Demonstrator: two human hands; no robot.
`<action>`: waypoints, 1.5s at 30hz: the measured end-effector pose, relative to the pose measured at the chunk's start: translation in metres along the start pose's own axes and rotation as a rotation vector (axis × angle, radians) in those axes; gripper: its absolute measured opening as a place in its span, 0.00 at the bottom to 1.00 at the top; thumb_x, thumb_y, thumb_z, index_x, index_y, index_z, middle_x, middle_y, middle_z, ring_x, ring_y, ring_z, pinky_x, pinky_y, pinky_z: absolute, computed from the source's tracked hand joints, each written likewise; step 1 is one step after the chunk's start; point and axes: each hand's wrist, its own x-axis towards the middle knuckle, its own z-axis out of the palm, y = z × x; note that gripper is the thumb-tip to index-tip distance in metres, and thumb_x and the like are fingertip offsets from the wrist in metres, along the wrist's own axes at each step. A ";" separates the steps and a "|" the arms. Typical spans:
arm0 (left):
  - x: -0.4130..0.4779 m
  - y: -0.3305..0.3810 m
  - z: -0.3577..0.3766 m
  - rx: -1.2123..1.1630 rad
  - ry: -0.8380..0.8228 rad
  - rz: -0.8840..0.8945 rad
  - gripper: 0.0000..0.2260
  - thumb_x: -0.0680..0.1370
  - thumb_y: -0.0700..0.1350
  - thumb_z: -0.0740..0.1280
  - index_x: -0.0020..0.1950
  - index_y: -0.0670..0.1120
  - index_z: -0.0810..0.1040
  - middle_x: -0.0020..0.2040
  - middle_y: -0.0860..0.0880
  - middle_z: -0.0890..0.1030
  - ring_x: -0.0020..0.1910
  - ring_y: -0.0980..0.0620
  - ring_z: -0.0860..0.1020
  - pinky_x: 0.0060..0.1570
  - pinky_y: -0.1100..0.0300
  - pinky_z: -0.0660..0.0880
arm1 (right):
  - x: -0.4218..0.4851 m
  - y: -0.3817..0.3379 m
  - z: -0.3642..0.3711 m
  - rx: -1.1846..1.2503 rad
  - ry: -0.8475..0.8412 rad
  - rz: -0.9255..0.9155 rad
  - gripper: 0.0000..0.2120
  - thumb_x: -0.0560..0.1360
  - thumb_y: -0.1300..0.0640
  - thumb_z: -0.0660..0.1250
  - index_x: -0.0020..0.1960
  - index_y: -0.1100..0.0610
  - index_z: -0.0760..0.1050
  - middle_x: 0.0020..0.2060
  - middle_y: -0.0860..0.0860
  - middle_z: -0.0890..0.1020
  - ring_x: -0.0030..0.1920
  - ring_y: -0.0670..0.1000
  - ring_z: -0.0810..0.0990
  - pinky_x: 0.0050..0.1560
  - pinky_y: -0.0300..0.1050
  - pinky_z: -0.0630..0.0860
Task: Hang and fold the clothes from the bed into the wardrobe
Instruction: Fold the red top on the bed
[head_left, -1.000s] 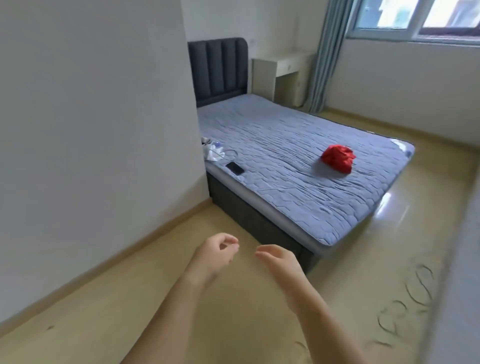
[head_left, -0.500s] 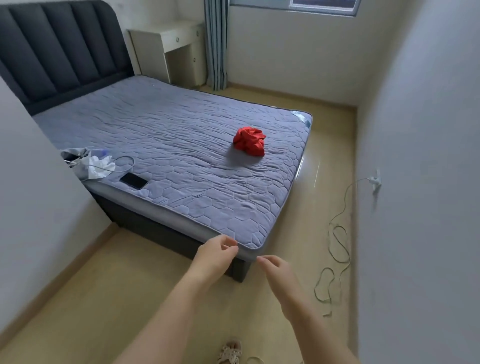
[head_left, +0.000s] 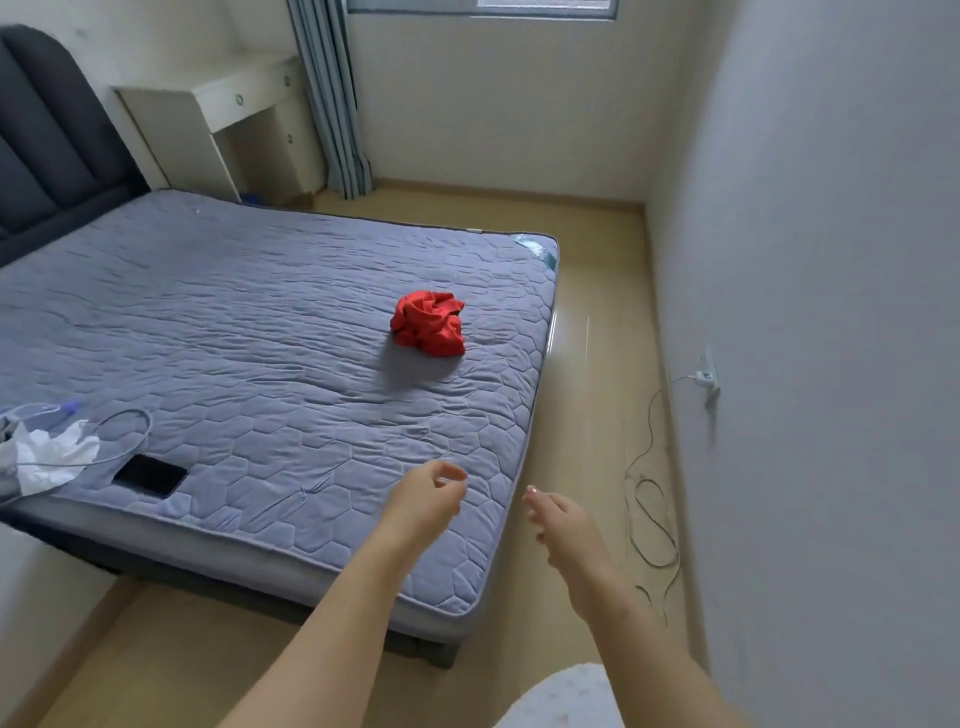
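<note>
Both our left hand (head_left: 423, 499) and right hand (head_left: 563, 525) hover loosely curled, holding nothing, over the bed (head_left: 260, 332) corner. Ahead of us a crumpled red garment (head_left: 428, 323) lies on the quilt.

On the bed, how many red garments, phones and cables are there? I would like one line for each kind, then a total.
red garment: 1
phone: 1
cable: 1
Total: 3
Not counted: the white heap at the left edge, because its kind is unclear.

Open bed (head_left: 260, 338) around crumpled red garment (head_left: 428, 323)
</note>
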 end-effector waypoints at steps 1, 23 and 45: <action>0.014 0.009 0.006 -0.008 0.008 -0.002 0.06 0.77 0.41 0.62 0.51 0.48 0.76 0.45 0.46 0.80 0.49 0.46 0.80 0.47 0.55 0.73 | 0.015 -0.007 -0.006 0.013 -0.005 -0.006 0.17 0.79 0.54 0.60 0.52 0.70 0.75 0.41 0.56 0.73 0.36 0.47 0.67 0.34 0.40 0.63; 0.295 0.215 0.127 -0.258 0.179 -0.100 0.07 0.77 0.37 0.62 0.47 0.47 0.76 0.42 0.48 0.78 0.35 0.55 0.76 0.32 0.62 0.68 | 0.335 -0.141 -0.183 -0.096 -0.155 0.052 0.12 0.79 0.50 0.59 0.49 0.58 0.76 0.42 0.53 0.72 0.43 0.50 0.70 0.38 0.41 0.65; 0.633 0.263 -0.029 -0.308 0.360 -0.297 0.09 0.75 0.37 0.63 0.41 0.50 0.77 0.37 0.49 0.79 0.33 0.50 0.77 0.25 0.67 0.70 | 0.681 -0.342 -0.018 -0.321 -0.386 0.106 0.21 0.79 0.53 0.60 0.60 0.71 0.70 0.59 0.69 0.74 0.59 0.67 0.72 0.43 0.42 0.63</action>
